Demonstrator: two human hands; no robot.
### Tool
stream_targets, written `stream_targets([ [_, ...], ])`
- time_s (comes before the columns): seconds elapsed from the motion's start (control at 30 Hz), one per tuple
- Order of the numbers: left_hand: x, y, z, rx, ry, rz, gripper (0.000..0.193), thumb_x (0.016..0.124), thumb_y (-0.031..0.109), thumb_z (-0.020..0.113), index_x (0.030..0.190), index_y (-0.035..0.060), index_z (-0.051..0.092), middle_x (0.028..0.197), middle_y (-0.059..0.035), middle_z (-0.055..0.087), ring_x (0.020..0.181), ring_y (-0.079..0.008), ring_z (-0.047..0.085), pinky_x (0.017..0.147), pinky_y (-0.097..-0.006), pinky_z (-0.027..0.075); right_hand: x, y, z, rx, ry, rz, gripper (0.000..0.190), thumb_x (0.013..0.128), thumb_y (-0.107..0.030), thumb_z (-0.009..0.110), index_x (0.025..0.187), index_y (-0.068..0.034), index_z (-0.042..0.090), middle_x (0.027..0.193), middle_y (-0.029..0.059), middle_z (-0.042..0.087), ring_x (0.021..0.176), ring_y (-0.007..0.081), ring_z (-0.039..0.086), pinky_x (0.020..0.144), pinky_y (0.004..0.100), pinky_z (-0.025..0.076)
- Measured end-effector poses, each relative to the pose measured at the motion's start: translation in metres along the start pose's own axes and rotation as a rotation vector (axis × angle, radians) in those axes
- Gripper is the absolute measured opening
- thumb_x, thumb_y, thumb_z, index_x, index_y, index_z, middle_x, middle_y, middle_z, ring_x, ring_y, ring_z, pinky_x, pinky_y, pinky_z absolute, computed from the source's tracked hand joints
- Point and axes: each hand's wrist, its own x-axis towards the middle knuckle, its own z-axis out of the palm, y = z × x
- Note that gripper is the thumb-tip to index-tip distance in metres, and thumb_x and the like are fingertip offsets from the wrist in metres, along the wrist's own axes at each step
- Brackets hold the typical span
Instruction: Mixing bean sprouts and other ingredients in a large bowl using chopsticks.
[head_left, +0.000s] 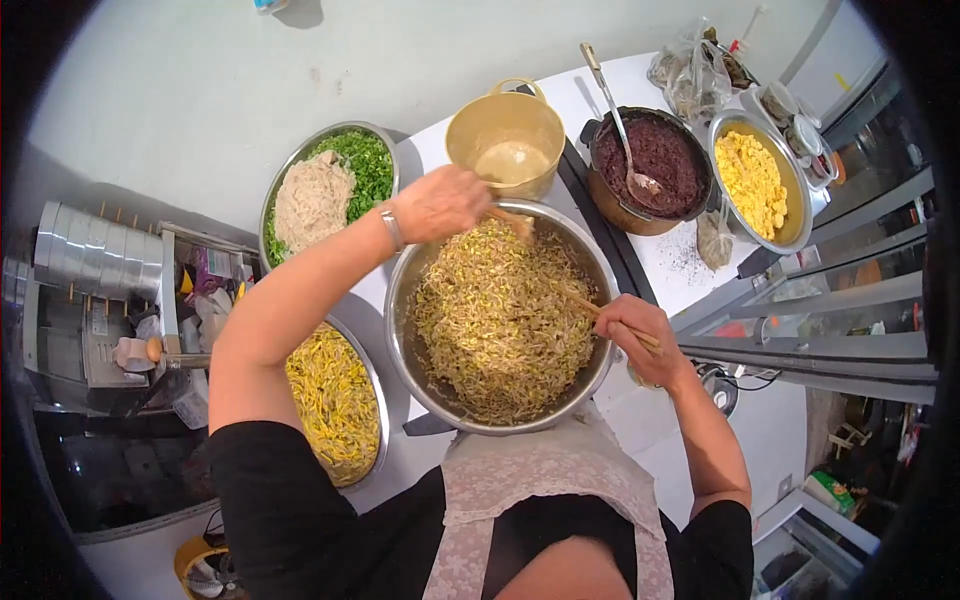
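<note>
A large steel bowl stands before me, heaped with bean sprouts mixed with something brown and finely shredded. My left hand, with a bracelet at the wrist, is closed around the handle of a wooden utensil at the bowl's far rim; the utensil's end rests on the sprouts. At the right rim my right hand grips wooden chopsticks, whose tips lie in the sprouts. Directly beyond the bowl stands a yellow plastic tub with a pale residue at its bottom.
A steel bowl of chopped greens and pale shreds stands far left; a bowl of yellow strips is nearer. At right are a pot of dark red paste with a ladle, a bowl of scrambled egg, and plastic bags.
</note>
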Motion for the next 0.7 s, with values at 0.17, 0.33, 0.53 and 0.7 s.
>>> stream_targets([
  [0.17,-0.104,0.022,0.026,-0.248,-0.062,-0.464,0.025,0.081,0.007,0.054,0.104,0.0082,0.061,0.075,-0.0081,0.06,0.068,-0.0252,0.062,0.057,-0.0394,0.048,0.003,-0.003,-0.002,0.022,-0.016,0.0,0.01,0.088,-0.004,0.055,0.086,0.0,0.063,0.08,0.0092,0.061,0.074,0.0219,0.058,0.068,0.0313,0.047],
  [0.33,-0.143,0.117,0.005,-0.459,-0.412,-0.704,0.016,0.084,0.016,0.057,0.086,0.0062,0.069,0.061,-0.0145,0.062,0.058,-0.0322,0.064,0.055,-0.045,0.05,0.048,-0.002,-0.014,-0.17,-0.051,-0.047,0.01,0.088,-0.004,0.055,0.087,0.001,0.063,0.079,0.0084,0.062,0.072,0.018,0.058,0.067,0.0296,0.047],
  [0.53,-0.101,0.144,0.049,-0.661,-0.415,-0.996,0.017,0.078,0.018,0.061,0.077,0.0042,0.071,0.076,-0.0211,0.068,0.074,-0.0361,0.069,0.067,-0.0456,0.055,0.113,0.061,0.058,0.304,-0.092,0.385,0.02,0.093,-0.011,0.05,0.084,-0.001,0.064,0.076,0.0003,0.06,0.064,0.0078,0.054,0.059,0.022,0.045],
  [0.7,-0.109,0.156,0.026,-0.896,-0.228,-0.982,0.021,0.084,0.022,0.058,0.08,0.0065,0.072,0.072,-0.02,0.067,0.071,-0.0363,0.068,0.067,-0.047,0.054,0.115,0.041,0.053,0.184,-0.294,-0.162,0.019,0.091,-0.012,0.05,0.084,-0.001,0.064,0.076,0.0013,0.06,0.067,0.0083,0.055,0.062,0.023,0.047],
])
